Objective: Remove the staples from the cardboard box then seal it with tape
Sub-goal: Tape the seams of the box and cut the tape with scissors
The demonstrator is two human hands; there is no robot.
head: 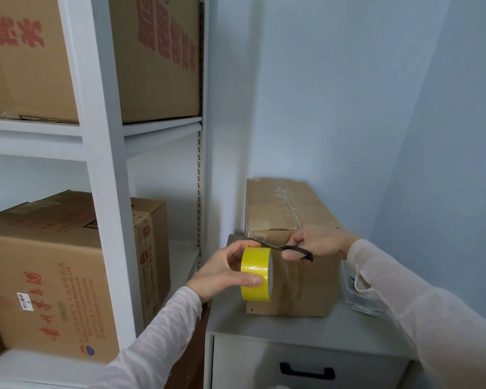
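Sealing seemed nearly done: on the bench (230, 324), our left grip (225, 269) clasped the yellow tape roll (255, 276) at the taped cardboard box (309, 287) while our right grip (319, 242) held scissors (288, 249) ready to cut the strip.

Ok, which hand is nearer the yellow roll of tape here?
Left. The left hand grips the yellow roll of tape itself; the right hand is just up and right of it, holding black-handled scissors whose blades point over the roll's top.
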